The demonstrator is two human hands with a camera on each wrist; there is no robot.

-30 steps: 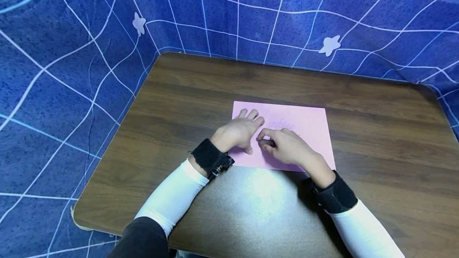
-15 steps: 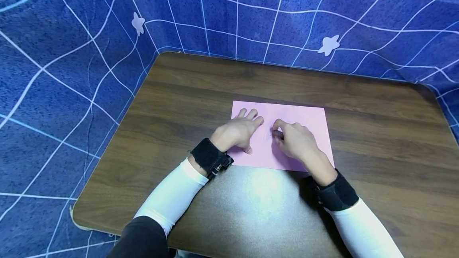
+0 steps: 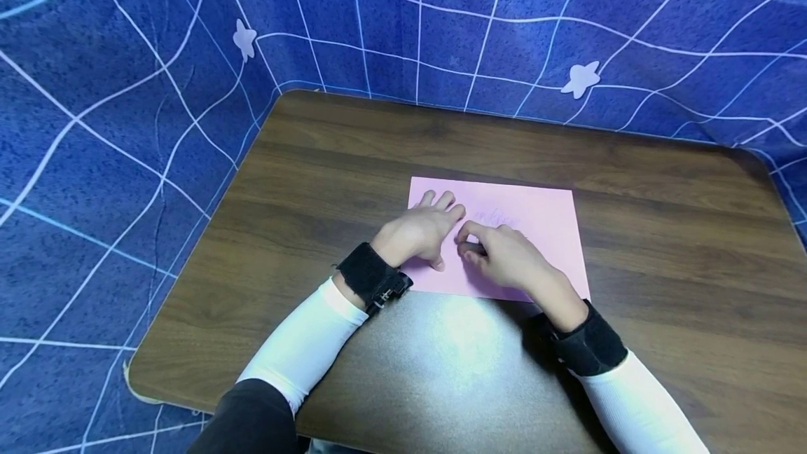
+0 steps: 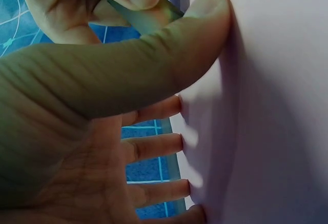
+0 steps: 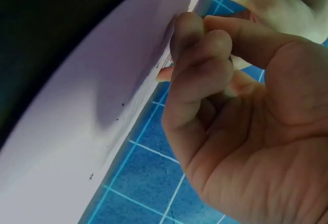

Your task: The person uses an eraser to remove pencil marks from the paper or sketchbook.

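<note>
Pink paper (image 3: 542, 209) lies flat on the wooden table with faint purple pencil-like marks (image 3: 498, 218) near its middle. My left hand (image 3: 421, 231) rests spread on the paper's left part, fingers straight and thumb apart. Close beside its thumb, my right hand (image 3: 507, 258) pinches a small dark block, which looks like an eraser (image 4: 148, 20), between thumb and curled fingers. The eraser's lower end is hidden behind the left thumb in the left wrist view. Small dark crumbs (image 5: 123, 104) dot the paper in the right wrist view.
The brown wooden table (image 3: 353, 153) extends around the paper, with a glare patch in front. Behind and to the left hangs blue cloth (image 3: 391, 33) with white lines and star shapes. Black straps (image 3: 589, 342) circle both wrists over white sleeves.
My right hand moved up and right across the marks, then back down and left beside the left thumb, keeping hold of the eraser. The marks look fainter. The left hand stays in place.
</note>
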